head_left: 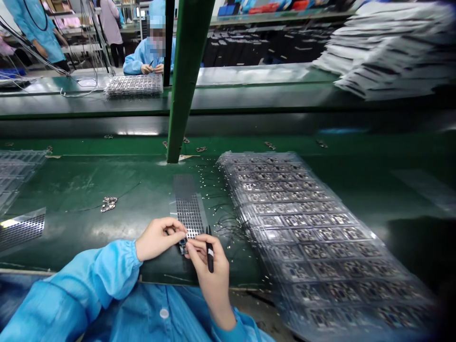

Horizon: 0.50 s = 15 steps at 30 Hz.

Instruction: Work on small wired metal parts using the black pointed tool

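Head view. The left hand (156, 237) and the right hand (210, 266) meet over a small dark component (183, 246), pinched between their fingertips at the near end of a perforated strip (188, 209). The right hand also clasps black tweezers (209, 251), tips pointing away from the person. The strip's long axis runs from the hands straight out toward the green post (185, 80); both hands sit equally near its end. Right of the strip, just beside it, lies a stack of clear trays (306, 228) of small boards. Left of the strip, well apart, loose parts (109, 204) rest on the green table (81, 185).
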### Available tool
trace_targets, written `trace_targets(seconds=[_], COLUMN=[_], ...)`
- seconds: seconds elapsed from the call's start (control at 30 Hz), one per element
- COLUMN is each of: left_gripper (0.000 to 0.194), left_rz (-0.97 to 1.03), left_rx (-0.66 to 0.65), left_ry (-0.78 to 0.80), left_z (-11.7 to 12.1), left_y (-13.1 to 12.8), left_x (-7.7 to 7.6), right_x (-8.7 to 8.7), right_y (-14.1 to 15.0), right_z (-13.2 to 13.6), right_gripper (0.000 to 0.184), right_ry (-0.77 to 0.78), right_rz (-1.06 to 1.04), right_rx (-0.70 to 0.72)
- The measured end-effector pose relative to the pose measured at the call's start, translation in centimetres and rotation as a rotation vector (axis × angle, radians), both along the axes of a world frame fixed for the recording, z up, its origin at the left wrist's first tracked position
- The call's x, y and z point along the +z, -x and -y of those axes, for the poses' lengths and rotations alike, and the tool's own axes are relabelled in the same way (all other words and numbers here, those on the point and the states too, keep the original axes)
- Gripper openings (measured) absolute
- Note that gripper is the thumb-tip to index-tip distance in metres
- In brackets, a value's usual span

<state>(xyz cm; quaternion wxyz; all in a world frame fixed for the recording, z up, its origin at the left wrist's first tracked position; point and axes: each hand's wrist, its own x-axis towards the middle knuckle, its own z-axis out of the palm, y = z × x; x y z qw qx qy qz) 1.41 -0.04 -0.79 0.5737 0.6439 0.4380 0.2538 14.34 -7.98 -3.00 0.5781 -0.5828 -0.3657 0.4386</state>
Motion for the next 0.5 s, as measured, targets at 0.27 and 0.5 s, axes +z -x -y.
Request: trace_targets(seconds=[0.27,0.5], left_gripper=[0.022,0.015], left_rz=[-0.084,-0.05], left_rx=[-0.007,-0.005], left_ry=[-0.009,0.006], left_z=[0.09,-0.09], left_y=[-0.04,0.12], left_x=[0.35,-0.28], right_x=[0.02,0.08], right_y=[0.05,0.1], right_z=[0.05,0.02], right_gripper=[0.02,0.022], right_ry=[0.002,0.006], right_rz=[0.036,0.062], right_rx=[0.021,0.014])
